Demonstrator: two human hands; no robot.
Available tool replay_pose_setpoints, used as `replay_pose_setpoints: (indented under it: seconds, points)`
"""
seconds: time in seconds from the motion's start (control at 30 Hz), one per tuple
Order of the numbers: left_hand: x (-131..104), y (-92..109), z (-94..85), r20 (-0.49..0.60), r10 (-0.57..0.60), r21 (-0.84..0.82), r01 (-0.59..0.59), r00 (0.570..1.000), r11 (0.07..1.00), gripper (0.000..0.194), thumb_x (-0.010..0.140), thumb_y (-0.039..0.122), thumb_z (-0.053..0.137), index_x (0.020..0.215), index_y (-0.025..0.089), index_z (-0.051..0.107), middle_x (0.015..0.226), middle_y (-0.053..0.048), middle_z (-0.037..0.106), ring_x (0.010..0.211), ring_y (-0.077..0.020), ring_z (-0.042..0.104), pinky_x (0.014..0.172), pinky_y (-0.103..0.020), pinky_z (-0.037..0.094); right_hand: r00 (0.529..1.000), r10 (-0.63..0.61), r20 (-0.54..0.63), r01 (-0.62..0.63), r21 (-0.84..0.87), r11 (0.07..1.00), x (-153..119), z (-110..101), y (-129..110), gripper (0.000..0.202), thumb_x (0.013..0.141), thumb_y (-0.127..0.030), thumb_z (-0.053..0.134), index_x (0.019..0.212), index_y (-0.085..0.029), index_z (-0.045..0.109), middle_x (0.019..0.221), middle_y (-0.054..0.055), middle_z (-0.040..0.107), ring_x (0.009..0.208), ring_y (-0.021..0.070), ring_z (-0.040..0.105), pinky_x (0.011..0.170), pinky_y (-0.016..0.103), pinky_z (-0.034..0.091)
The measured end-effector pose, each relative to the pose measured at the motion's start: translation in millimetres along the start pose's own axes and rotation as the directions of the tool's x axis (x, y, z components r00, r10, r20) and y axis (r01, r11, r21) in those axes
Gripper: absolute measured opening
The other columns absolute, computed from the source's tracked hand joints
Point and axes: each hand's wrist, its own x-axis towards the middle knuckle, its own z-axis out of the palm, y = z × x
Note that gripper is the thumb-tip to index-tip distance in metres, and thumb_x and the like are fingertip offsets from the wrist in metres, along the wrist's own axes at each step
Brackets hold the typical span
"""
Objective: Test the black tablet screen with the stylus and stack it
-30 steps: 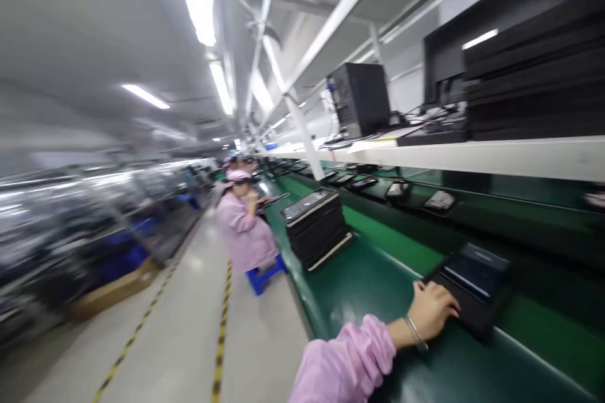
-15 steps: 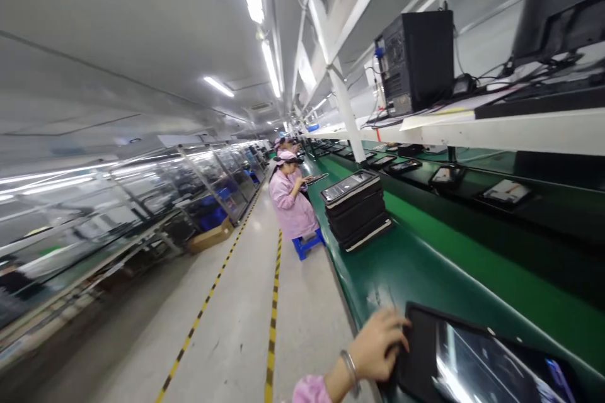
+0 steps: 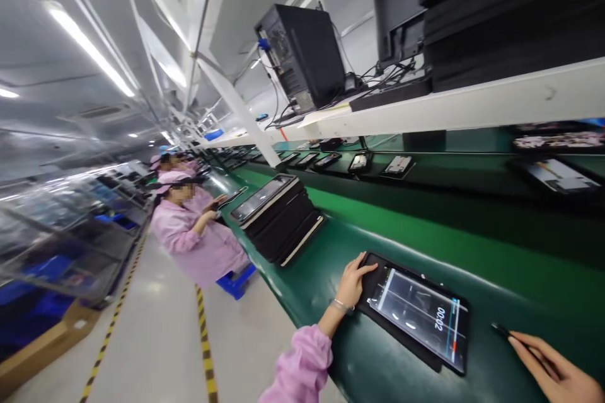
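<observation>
Tablet point(image 3: 418, 315), tray stack point(image 3: 278, 220) on green bench point(image 3: 378, 227)

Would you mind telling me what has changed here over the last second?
The left hand has stayed on the near-left corner of the tablet, which now lies fully in view on the green conveyor, screen lit. The right hand has come into view holding a stylus beside the tablet. The stack of black trays and the seated co-worker are unchanged.
</observation>
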Motion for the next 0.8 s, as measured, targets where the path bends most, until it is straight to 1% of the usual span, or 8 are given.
replay_pose_setpoints:
  seconds: [0.07,0.17,0.3,0.37,0.47,0.6,0.7,0.8]
  points:
    - [1.4,2.3,3.4,0.001,0.032,0.016,-0.032,0.999,0.999,0.064,0.089,0.000,0.034,0.131,0.034,0.068,0.162,-0.002,0.035,0.149,-0.0242,0.033,0.123,-0.052,0.030,0.994,0.037,0.105,-0.044,0.057,0.997,3.6,-3.1,3.2,0.039,0.078,-0.070,0.078,0.088,-0.032,0.084,0.093,0.006,0.074,0.084,0.0351,0.072,0.060,0.029,0.064]
    - [-1.8,2.8,5.1,0.011,0.057,0.036,-0.057,0.998,0.998,0.066,0.087,-0.001,0.034,0.132,0.035,0.066,0.164,0.000,0.032,0.147,-0.0244,0.037,0.121,-0.053,0.032,0.974,-0.019,0.224,0.006,0.059,0.998,9.0,0.6,-1.8,0.045,0.081,-0.071,0.077,0.093,-0.029,0.084,0.101,0.005,0.073,0.092,0.0301,0.071,0.074,0.022,0.061]
    - [-1.3,3.5,2.9,0.043,0.079,0.080,-0.082,0.996,0.993,0.068,0.087,-0.002,0.033,0.133,0.037,0.066,0.166,0.000,0.026,0.147,-0.0252,0.037,0.120,-0.053,0.033,0.980,-0.060,0.188,0.056,0.027,0.998,12.8,8.6,-18.3,0.057,0.087,-0.081,0.069,0.096,-0.026,0.084,0.100,0.006,0.072,0.089,0.0278,0.070,0.072,0.022,0.060]
    - [0.7,5.3,1.2,0.064,0.102,0.106,-0.108,0.993,0.988,0.069,0.088,-0.003,0.031,0.131,0.038,0.066,0.166,0.001,0.026,0.149,-0.0256,0.033,0.120,-0.054,0.032,0.980,-0.086,0.181,0.084,0.019,0.996,14.3,10.8,-28.4,0.063,0.088,-0.085,0.065,0.095,-0.025,0.083,0.097,0.007,0.072,0.085,0.0274,0.070,0.070,0.024,0.059]
    - [3.0,8.5,-0.9,0.101,0.143,0.145,-0.157,0.985,0.977,0.076,0.082,-0.006,0.031,0.131,0.041,0.065,0.163,0.002,0.033,0.152,-0.0263,0.026,0.118,-0.059,0.030,0.973,-0.138,0.187,0.145,-0.027,0.989,16.4,12.0,-42.7,0.069,0.093,-0.088,0.056,0.094,-0.024,0.083,0.089,0.007,0.071,0.079,0.0274,0.068,0.063,0.026,0.057]
    - [3.7,9.4,-1.8,0.136,0.172,0.168,-0.194,0.976,0.967,0.085,0.074,-0.010,0.030,0.135,0.040,0.062,0.154,0.001,0.048,0.151,-0.0264,0.028,0.115,-0.062,0.032,0.969,-0.190,0.156,0.202,-0.066,0.977,17.5,12.2,-54.9,0.077,0.095,-0.092,0.046,0.092,-0.024,0.082,0.076,0.006,0.067,0.066,0.0253,0.062,0.053,0.029,0.051]
    - [4.0,6.9,-0.8,0.145,0.191,0.160,-0.213,0.971,0.964,0.087,0.071,-0.010,0.030,0.136,0.038,0.062,0.154,0.002,0.048,0.151,-0.0251,0.028,0.117,-0.061,0.032,0.966,-0.210,0.149,0.220,-0.053,0.974,17.6,12.5,-57.9,0.078,0.097,-0.091,0.043,0.091,-0.023,0.081,0.072,0.004,0.063,0.058,0.0230,0.058,0.052,0.030,0.048]
    - [4.6,4.1,0.9,0.141,0.214,0.143,-0.234,0.967,0.962,0.086,0.072,-0.010,0.030,0.136,0.037,0.062,0.154,0.003,0.048,0.152,-0.0236,0.026,0.119,-0.059,0.031,0.965,-0.218,0.144,0.226,-0.045,0.973,18.1,13.0,-56.3,0.078,0.097,-0.091,0.043,0.091,-0.022,0.080,0.073,0.004,0.062,0.057,0.0226,0.057,0.051,0.031,0.046]
